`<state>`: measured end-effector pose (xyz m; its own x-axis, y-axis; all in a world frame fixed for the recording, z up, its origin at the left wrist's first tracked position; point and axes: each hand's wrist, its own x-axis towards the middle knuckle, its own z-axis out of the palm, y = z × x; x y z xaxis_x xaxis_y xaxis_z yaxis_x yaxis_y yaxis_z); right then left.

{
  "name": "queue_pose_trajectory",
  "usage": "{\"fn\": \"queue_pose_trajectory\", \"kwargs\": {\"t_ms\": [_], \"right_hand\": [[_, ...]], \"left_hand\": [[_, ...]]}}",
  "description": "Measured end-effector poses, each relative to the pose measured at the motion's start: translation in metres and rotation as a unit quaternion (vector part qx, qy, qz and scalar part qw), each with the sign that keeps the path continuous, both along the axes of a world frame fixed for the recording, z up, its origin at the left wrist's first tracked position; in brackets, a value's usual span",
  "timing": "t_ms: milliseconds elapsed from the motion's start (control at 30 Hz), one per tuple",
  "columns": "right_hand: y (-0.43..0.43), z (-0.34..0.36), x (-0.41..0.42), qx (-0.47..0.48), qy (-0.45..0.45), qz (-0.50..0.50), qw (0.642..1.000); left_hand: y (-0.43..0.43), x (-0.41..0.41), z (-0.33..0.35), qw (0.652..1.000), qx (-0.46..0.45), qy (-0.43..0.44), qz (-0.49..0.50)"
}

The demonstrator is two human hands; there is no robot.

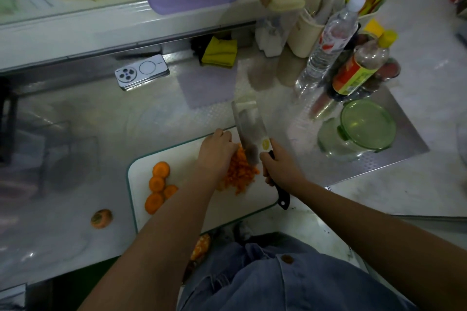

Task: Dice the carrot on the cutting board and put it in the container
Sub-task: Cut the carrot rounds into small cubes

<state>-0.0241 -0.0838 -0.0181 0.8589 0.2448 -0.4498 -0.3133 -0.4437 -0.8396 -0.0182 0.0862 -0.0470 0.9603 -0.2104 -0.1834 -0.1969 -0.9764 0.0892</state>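
Steel counter (75, 149) fills most of the frame, shiny and a little blurred. At lower left a cut-off carrot end (101, 218) lies alone on it, and a phone (141, 72) lies at the back, upper left of centre. The cutting board (141, 171) is at lower centre, and four carrot slices (159, 187) wait near its left edge, not yet diced.

The left hand (214, 151) rests at the left side of the diced carrot (240, 171). Its fingers bend down toward the heap, but the tips are hidden, so I cannot tell if they press flat or hold pieces. The knife (250, 134) stands just beside this hand, its blade tilted over the heap. The right hand (280, 166) has its fingers wrapped around the black handle. The container (353, 144) stands at middle right, well apart from the board, with a green lid (366, 121) on it.

I think the main danger is the blade coming down close to the hidden left fingertips. Small cubes can also scatter off the board if the heap is pushed fast. The lid must be removed first, or the pieces will spill on the counter.
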Motion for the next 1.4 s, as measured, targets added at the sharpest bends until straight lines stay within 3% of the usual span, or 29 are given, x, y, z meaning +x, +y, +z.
{"fn": "queue_pose_trajectory", "kwargs": {"t_ms": [100,233,467,767,933,1133,1400], "right_hand": [[0.0,0.0,0.002,-0.001,-0.006,0.001,1.0],[0.0,-0.002,0.003,0.008,-0.009,0.001,1.0],[0.002,-0.002,-0.002,0.006,-0.013,0.023,1.0],[0.027,-0.012,-0.029,0.007,-0.017,0.101,0.995],[0.035,-0.025,-0.048,-0.008,-0.033,0.152,0.988],[0.041,-0.04,-0.058,-0.069,-0.098,0.193,0.974],[0.05,-0.044,-0.057,-0.107,-0.131,0.177,0.97]], "left_hand": [[0.002,0.0,-0.006,1.0,-0.011,-0.001,0.003],[0.005,0.0,-0.009,0.994,-0.093,-0.033,0.038],[0.013,-0.014,-0.001,0.955,-0.19,-0.123,0.194],[0.053,-0.065,-0.019,0.928,-0.192,-0.001,0.319],[0.057,-0.087,-0.027,0.929,-0.196,0.026,0.312],[0.059,-0.09,-0.029,0.936,-0.158,-0.033,0.314],[0.062,-0.102,-0.03,0.946,-0.192,-0.032,0.258]]}}
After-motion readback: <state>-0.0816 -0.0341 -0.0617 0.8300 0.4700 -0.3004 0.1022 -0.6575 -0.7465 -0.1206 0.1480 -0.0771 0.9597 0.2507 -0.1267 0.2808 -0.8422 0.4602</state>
